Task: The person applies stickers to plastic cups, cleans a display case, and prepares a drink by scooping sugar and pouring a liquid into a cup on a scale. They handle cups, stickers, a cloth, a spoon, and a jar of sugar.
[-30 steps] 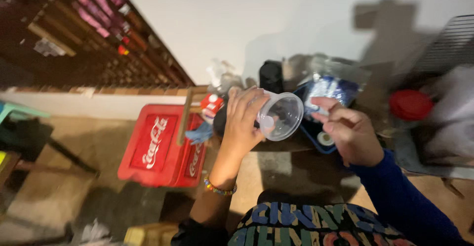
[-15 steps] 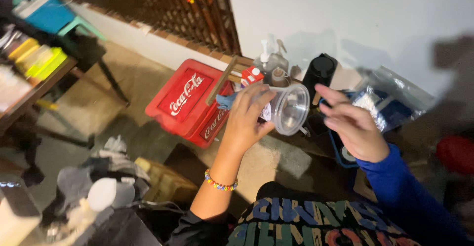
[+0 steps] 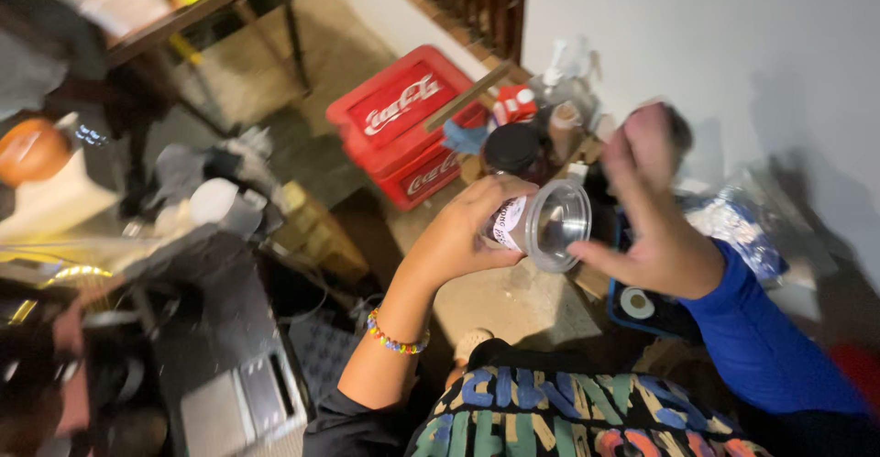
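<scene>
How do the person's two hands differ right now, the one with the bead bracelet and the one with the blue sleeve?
The left hand is curled around a clear plastic cup, tipped on its side; the right hand is open, fingers spread, holding nothing. The left wrist wears a colourful bead bracelet on a bare forearm; the right arm is covered by a blue sleeve. The left hand looks sharp, the right blurred. Both are raised near the cup's mouth.

Left wrist with a multicoloured bead bracelet; right arm in a blue sleeve; dark shirt with colourful lettering.
</scene>
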